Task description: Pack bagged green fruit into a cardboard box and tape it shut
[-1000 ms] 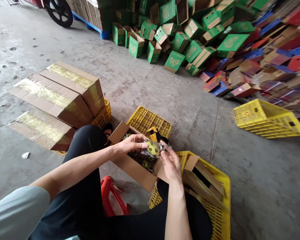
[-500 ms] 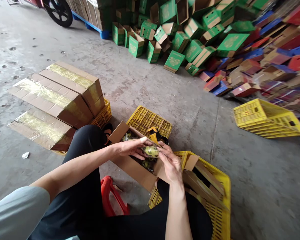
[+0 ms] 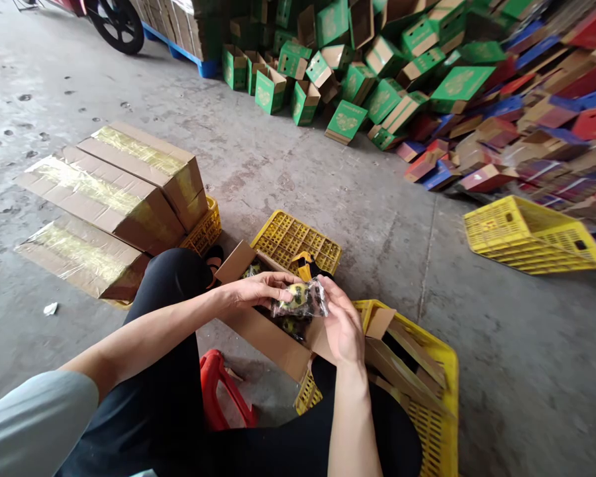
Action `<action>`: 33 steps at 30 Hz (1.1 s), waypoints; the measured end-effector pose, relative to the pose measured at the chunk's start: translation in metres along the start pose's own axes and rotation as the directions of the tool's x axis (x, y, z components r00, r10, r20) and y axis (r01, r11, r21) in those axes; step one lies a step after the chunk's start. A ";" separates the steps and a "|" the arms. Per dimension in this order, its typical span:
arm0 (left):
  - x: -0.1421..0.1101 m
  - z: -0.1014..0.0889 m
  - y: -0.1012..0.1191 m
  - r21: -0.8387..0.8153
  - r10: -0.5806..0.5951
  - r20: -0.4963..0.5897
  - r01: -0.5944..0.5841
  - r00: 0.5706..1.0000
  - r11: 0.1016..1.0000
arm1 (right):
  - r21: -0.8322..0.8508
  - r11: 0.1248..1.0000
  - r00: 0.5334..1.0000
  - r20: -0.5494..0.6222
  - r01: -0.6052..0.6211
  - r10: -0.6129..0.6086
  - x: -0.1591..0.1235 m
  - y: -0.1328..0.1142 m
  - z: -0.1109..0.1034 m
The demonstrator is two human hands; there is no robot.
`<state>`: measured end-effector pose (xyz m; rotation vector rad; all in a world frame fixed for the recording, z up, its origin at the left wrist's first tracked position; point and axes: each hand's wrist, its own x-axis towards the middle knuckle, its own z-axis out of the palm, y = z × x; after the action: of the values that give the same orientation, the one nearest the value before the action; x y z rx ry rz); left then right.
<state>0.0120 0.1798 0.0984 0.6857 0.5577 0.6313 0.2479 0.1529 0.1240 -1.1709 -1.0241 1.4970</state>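
A clear plastic packet (image 3: pixel 297 298) with a yellow-green, dark-spotted thing inside spans the space between my hands; its exact kind I cannot make out. My left hand (image 3: pixel 261 290) grips its left part, thumb pressed on top. At the crinkled right end, my right hand (image 3: pixel 345 324) holds the wrapper, its fingers partly behind the plastic. Directly below stands an open cardboard box (image 3: pixel 265 338), its flaps folded out. Similar wrapped pieces (image 3: pixel 294 326) lie inside it, partly covered by my hands.
An upturned yellow crate (image 3: pixel 273 228) with a black-and-yellow tape dispenser (image 3: pixel 308 265) lies ahead. To the right, another yellow crate (image 3: pixel 449 371) holds cardboard. Taped cartons (image 3: pixel 94 189) stand left, near a red stool (image 3: pixel 213 384). Green boxes (image 3: pixel 347 121) are heaped behind.
My left thumb has come down onto the packet, and the packet has turned so its clear wrapper end shows. My right hand has shifted slightly and turned its palm more into view.
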 end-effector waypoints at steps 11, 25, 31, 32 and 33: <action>0.004 -0.001 -0.004 0.348 0.214 -0.115 -0.163 0.970 0.923 | -0.159 0.985 0.991 -0.122 -0.071 0.052 0.003 0.021 -0.006; -0.004 -0.005 0.015 0.727 0.255 -0.046 -0.142 0.966 0.672 | -0.128 0.981 0.987 -0.088 -0.148 0.137 0.004 0.013 -0.004; -0.022 -0.029 0.043 0.983 0.427 -0.064 -0.017 0.902 0.182 | -0.727 0.671 0.976 0.003 -0.146 0.217 0.002 0.021 -0.025; -0.023 -0.033 0.044 0.991 0.432 -0.064 0.005 0.900 0.135 | -0.836 0.534 0.975 -0.003 -0.124 0.221 0.002 0.024 -0.025; -0.024 -0.036 0.043 0.994 0.428 -0.070 0.027 0.901 0.105 | -0.907 0.408 0.973 -0.007 -0.103 0.231 0.002 0.027 -0.023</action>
<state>-0.0421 0.2041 0.1123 2.0546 1.2949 0.5764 0.2659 0.1507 0.0930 -1.9997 -1.9981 1.1052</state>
